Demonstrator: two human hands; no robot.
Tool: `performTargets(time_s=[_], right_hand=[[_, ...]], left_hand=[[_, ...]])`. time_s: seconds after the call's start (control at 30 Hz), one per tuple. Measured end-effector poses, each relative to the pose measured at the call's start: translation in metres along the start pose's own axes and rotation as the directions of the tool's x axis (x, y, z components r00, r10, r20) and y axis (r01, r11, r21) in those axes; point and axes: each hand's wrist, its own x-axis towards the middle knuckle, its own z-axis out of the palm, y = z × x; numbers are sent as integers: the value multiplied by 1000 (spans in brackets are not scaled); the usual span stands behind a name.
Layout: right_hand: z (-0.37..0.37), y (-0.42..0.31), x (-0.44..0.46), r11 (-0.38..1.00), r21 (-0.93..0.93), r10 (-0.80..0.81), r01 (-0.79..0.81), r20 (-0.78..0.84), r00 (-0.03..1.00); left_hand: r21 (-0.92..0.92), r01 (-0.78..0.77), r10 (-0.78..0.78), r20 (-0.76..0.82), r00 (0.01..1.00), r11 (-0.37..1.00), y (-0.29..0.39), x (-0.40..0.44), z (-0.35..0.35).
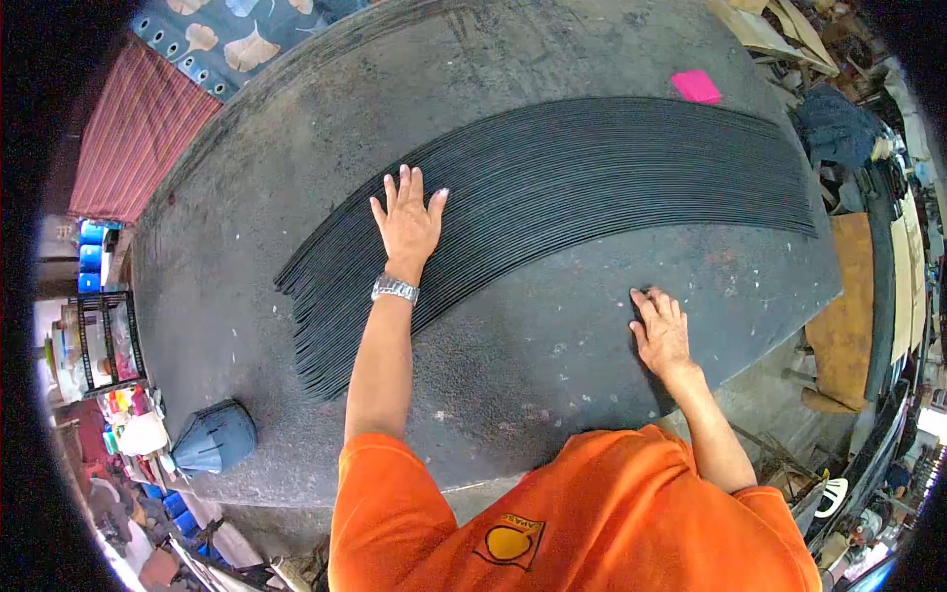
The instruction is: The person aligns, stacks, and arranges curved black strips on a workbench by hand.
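Note:
A wide band of thin black strands, laid side by side, curves across the dark table. The strands' left ends fan out unevenly; the right ends lie near the table's right side. My left hand, with a metal watch on its wrist, rests spread and flat over the left part of the strands. On the bare tabletop below the band, my right hand touches the surface with its fingers bent and somewhat apart, and I see nothing in it.
A pink piece lies beyond the strands at the upper right. A blue-grey cap sits at the table's lower left corner. Striped cloth hangs past the left edge. Brown sheet material stands off the right edge.

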Motion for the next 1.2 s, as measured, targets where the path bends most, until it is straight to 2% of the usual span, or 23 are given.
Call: performTargets(time_s=[0.17, 0.37, 0.57, 0.73, 1.03, 1.13, 1.2], right_hand=[[-1, -4, 6, 998, -45, 45, -43, 46, 998], [-6, -3, 8, 999, -3, 43, -42, 57, 997], [-1, 0, 6, 999, 9, 34, -34, 20, 999], [1, -2, 0, 1000, 5, 27, -27, 11, 1000], [15, 1, -7, 999, -31, -28, 26, -71, 997], [15, 1, -9, 999, -37, -30, 27, -67, 997], [16, 1, -6, 998, -51, -40, 36, -73, 997]], left_hand=[[2, -10, 10, 7, 1000, 1000, 1, -2, -1], [58, -8, 11, -56, 998, 998, 5, -4, 2], [25, -5, 5, -17, 1000, 1000, 4, -5, 4], [114, 15, -16, 10, 1000, 993, 10, -5, -2], [211, -39, 70, -138, 988, 977, 9, -5, 4], [92, -12, 24, -134, 991, 996, 12, 3, -11], [29, 45, -42, -72, 997, 999, -2, 22, -14]])
